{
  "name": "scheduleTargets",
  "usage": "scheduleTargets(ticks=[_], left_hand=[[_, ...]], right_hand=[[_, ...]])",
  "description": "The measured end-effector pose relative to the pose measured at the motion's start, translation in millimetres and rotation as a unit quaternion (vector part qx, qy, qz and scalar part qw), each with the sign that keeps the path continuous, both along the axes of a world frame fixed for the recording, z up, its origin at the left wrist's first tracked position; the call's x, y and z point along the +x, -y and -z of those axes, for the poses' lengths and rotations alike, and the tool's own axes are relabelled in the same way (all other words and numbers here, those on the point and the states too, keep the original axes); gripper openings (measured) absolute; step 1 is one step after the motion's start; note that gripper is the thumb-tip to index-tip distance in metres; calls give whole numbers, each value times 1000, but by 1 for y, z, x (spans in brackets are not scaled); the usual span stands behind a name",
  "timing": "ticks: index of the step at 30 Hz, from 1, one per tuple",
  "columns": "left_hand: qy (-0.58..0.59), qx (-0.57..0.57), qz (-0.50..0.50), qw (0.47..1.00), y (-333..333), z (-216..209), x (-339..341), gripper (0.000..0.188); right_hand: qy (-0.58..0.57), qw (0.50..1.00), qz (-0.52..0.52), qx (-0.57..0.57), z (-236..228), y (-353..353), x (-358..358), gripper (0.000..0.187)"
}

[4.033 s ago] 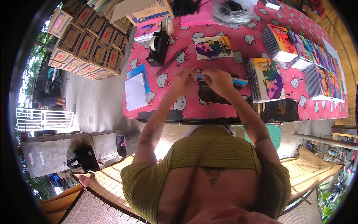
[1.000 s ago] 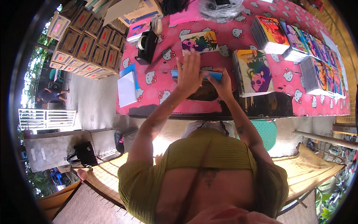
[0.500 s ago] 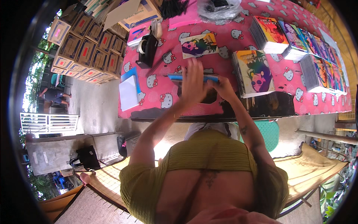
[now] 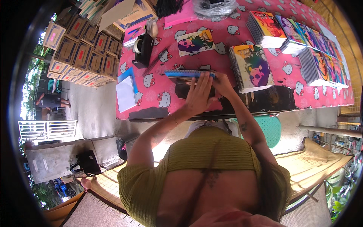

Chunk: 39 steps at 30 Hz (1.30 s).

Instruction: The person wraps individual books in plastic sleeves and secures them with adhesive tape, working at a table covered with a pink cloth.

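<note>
A spiral notebook (image 4: 179, 74) with a blue edge stands tilted on the table in front of me, its wire coil along the top. My right hand (image 4: 224, 84) grips the notebook's right end, fingers wrapped round the corner. Against its near side lies my left hand (image 4: 201, 94), fingers stretched out and pressed flat. Just beyond is a single cover sheet (image 4: 196, 42) with a colourful printed figure. To the right of my right hand sits a stack of spiral notebooks (image 4: 251, 68) with a matching cover.
Several notebook stacks (image 4: 267, 30) fill the far right of the pink patterned tablecloth (image 4: 174, 87). On the left are a black tape dispenser (image 4: 143, 51), white paper sheets (image 4: 126, 93) and an open carton (image 4: 138, 14). Piled cartons (image 4: 81, 53) stand beyond the table's left side.
My left hand has come down from over the coil onto the notebook's near side. The right hand still holds the right end. The whole view has shifted slightly.
</note>
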<state>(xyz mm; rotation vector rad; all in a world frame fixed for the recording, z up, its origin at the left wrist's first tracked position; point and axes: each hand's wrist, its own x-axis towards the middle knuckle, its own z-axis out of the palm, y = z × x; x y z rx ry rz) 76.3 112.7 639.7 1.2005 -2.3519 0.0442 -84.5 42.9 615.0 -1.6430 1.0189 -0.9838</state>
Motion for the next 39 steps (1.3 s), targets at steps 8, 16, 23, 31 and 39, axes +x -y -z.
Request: scheduleTargets(ticks=[8, 16, 23, 31, 39], left_hand=[[-58, 1, -39, 998, 50, -31, 17, 20], [-103, -10, -20, 994, 55, -27, 15, 15], [-41, 55, -20, 997, 48, -45, 21, 17], [-51, 67, 96, 992, 68, -122, 31, 23], [-89, -218, 329, 915, 104, -145, -59, 29]], right_hand=[[36, 994, 13, -107, -31, -9, -20, 23], [-28, 993, -107, -49, -54, 24, -41, 13], [-13, 968, -24, -248, -41, 16, -16, 15], [0, 938, 191, -288, -92, -22, 5, 18], [65, 861, 462, -200, -148, -38, -139, 68]])
